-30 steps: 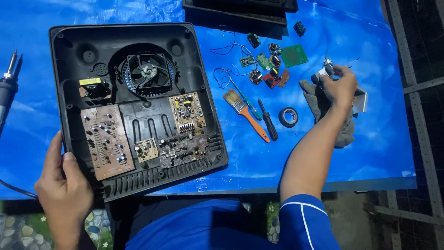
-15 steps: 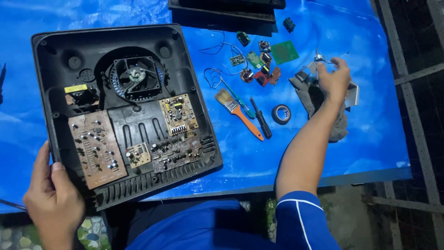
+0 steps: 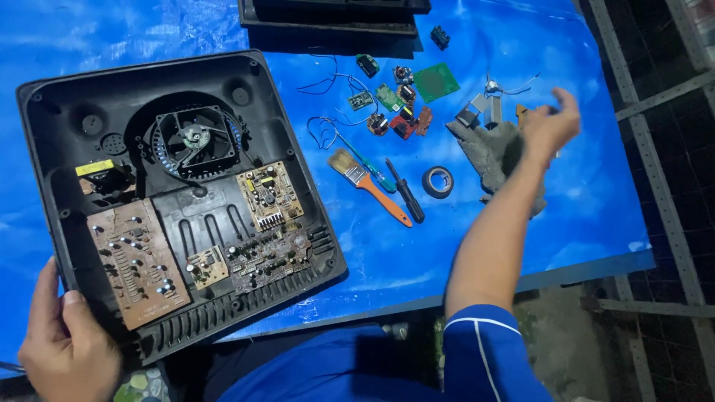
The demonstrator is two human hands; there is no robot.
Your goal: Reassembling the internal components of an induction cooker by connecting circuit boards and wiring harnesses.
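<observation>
The left hand point(image 3: 65, 344) grips the near left corner of the opened black appliance housing point(image 3: 179, 201), which rests on the blue table cover point(image 3: 477, 223) with circuit boards and fan exposed. The right hand point(image 3: 550, 125) is extended over the grey cloth point(image 3: 493, 152), well apart from the housing; motion blur makes its grip uncertain, possibly closed on a small item.

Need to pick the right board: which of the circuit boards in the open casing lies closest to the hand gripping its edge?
The large brown circuit board at the casing's lower left, beside the left hand; the others sit further right.
</observation>
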